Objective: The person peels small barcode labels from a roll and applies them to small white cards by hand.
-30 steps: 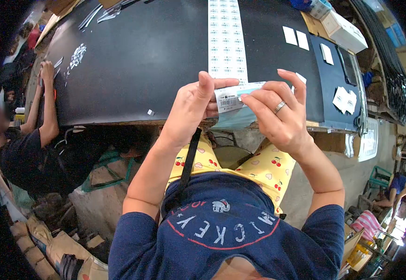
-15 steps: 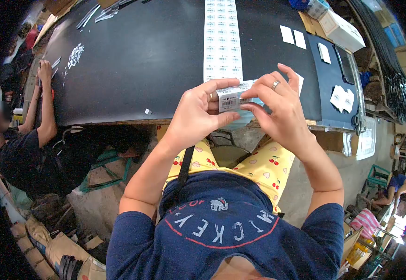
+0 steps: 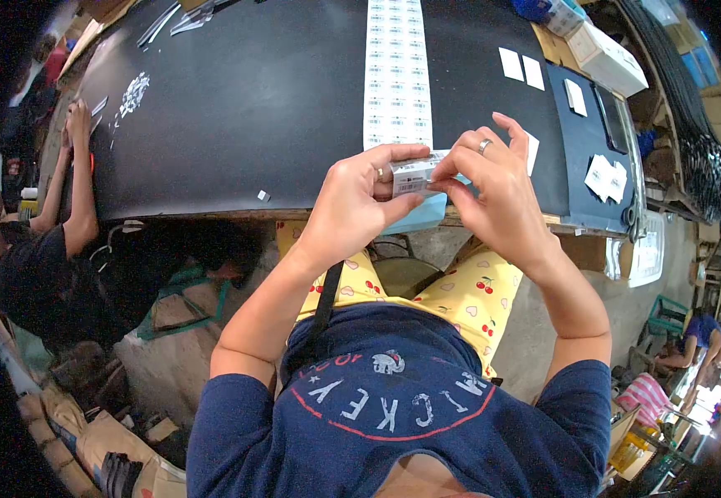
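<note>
A long strip of white barcode labels [image 3: 398, 75] runs down the black table to my hands, where its near end bends over the table edge. Its light blue backing [image 3: 417, 217] hangs below my fingers. My left hand [image 3: 360, 187] is closed on the strip's end, thumb below and fingers above, with a printed label facing me. At the right edge of that label, my right hand [image 3: 489, 187] pinches with thumb and index finger, the other fingers raised. Whether the label's edge has lifted there is hidden by the fingertips. Part of a white card shows behind my right hand.
Two white cards [image 3: 521, 66] lie right of the strip. More cards [image 3: 605, 178] rest on a dark blue board, near scissors [image 3: 629, 217] and a white box [image 3: 608, 56]. At left are small white scraps [image 3: 134, 93] and a co-worker's hands [image 3: 78, 123].
My right fingertips have closed in on the label's edge. The bent strip end has shifted slightly right, and more of the blue backing shows below it.
</note>
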### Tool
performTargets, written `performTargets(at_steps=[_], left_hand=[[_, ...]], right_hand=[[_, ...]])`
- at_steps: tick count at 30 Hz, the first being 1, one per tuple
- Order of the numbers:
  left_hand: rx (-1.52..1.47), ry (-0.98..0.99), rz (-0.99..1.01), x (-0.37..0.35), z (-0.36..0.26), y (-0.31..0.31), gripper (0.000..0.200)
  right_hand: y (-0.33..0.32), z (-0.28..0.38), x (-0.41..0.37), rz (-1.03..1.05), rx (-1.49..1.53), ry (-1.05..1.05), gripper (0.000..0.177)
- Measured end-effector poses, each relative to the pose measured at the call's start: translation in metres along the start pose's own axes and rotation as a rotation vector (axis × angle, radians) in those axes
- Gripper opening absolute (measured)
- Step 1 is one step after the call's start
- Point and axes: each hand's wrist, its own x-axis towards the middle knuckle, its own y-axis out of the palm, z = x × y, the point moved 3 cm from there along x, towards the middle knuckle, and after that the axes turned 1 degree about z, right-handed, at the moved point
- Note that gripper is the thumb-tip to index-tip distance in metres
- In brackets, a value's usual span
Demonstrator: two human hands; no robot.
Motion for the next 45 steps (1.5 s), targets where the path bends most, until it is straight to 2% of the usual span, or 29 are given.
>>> performTargets(at_steps=[7,12,18,24,45], left_hand=[[-0.031,-0.046,0.017,0.001,0.0,-0.003,0.05],[-0.071,-0.029,-0.022,0.0,-0.005,-0.004,0.051],[-0.067,-0.033,-0.02,-0.001,-0.004,-0.008,0.055],[-0.068,-0.035,-0.009,0.0,-0.005,-0.01,0.055],[-0.09,-0.064,-0.004,0.0,0.003,-0.009,0.054]], right_hand=[[0.001,0.003,-0.003,-0.049,-0.021,-0.03,0.011],[0.001,0.004,-0.009,-0.199,-0.154,-0.182,0.016],[0.003,0.007,-0.021,-0.267,-0.19,-0.248,0.021],[0.005,0.009,-0.033,-0.267,-0.233,-0.296,0.02],[0.005,0.018,-0.04,-0.244,-0.243,-0.251,0.022]])
